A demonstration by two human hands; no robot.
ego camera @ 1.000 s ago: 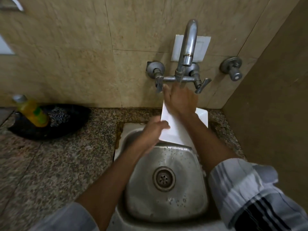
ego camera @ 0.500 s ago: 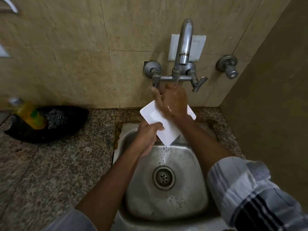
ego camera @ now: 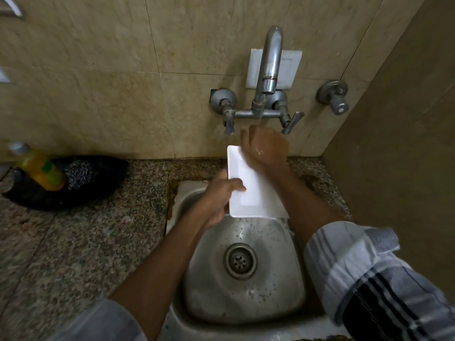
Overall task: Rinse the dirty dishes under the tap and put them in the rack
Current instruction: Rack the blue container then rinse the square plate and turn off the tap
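Left hand (ego camera: 219, 198) grips the plate (ego camera: 248, 193) by its edge; right hand (ego camera: 267, 148) lies flat on it, under the tap (ego camera: 269, 70).

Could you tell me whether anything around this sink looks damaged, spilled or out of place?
Mostly normal: the left hand holds the white plate under the tap. One oddity: brownish staining along the counter edge beside the sink, at its upper left corner.

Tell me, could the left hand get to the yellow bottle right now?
Probably not yet: the left hand grips the white plate over the sink. The counter toward the yellow bottle looks unobstructed.
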